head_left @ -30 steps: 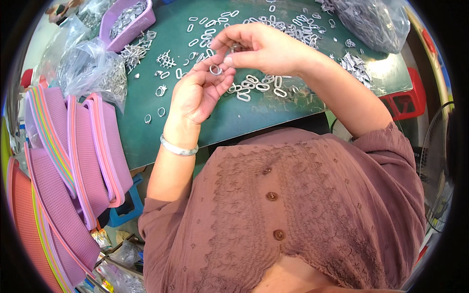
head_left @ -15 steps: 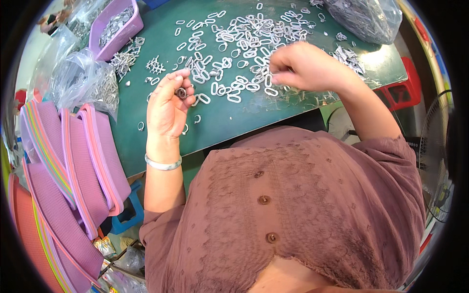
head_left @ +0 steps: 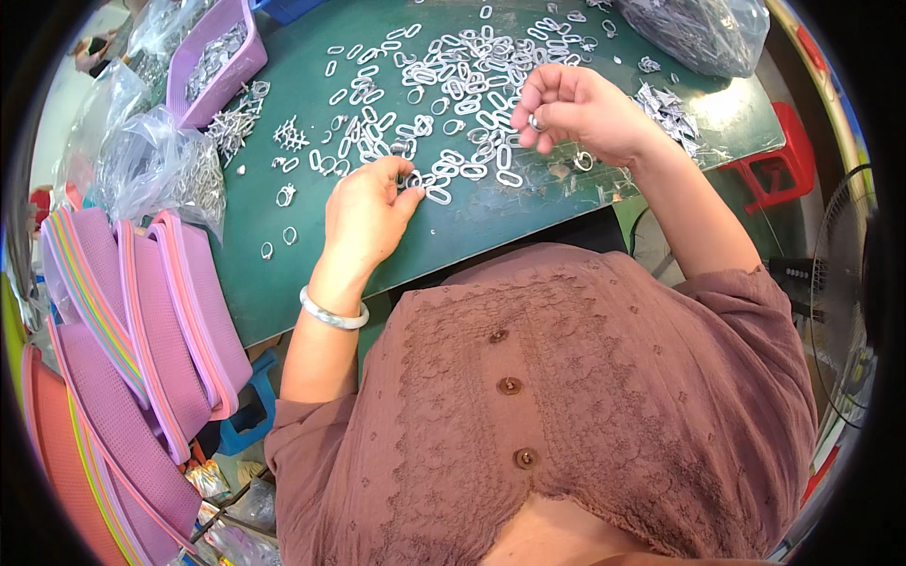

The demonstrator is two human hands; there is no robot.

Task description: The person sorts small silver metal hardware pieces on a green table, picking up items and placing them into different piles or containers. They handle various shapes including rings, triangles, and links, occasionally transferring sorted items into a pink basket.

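My left hand point(head_left: 363, 217), palm down, pinches a small silver ring point(head_left: 413, 179) at the near edge of a pile of metal pieces. My right hand point(head_left: 590, 115) is raised over the pile's right side. Its thumb and fingers close on a small shiny metal ring point(head_left: 536, 123), partly hidden by the fingertips. Between and beyond the hands lie many flat oval metal links point(head_left: 472, 80) with some round rings among them. A loose ring point(head_left: 583, 161) rests below my right wrist. Other rings point(head_left: 285, 195) lie left of my left hand.
A green table point(head_left: 453, 226) carries everything. At its left stand a purple basket point(head_left: 203, 57) of metal parts and clear bags point(head_left: 170, 160); a bag of grey parts point(head_left: 703, 33) sits far right. Purple woven baskets point(head_left: 142, 321) crowd the left; a red stool point(head_left: 774, 170) and fan point(head_left: 840, 283) are right.
My left hand has turned from palm up to palm down and moved right to the pile's edge. The fingers of my right hand have turned into view, showing the small ring.
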